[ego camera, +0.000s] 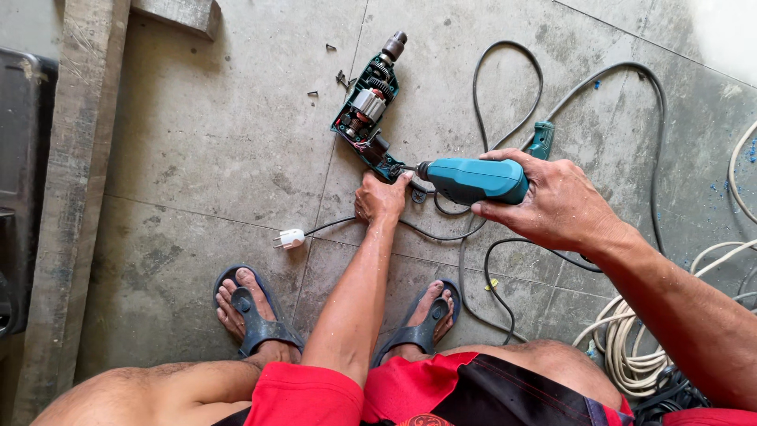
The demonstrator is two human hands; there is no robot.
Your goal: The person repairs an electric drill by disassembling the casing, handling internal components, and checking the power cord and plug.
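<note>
Where the right hand (556, 201) wraps the teal tool (473, 179), its tip stays hidden; the left hand (380, 199), fingers bunched together, presses the opened drill (368, 110) lying on the floor (213, 142).

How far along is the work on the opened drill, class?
Done: the drill lies on the floor with its housing off, motor exposed, and loose screws beside it. In hand: the right hand drives a teal power screwdriver at the handle end; the left hand steadies there. Left: the drill remains open.
</note>
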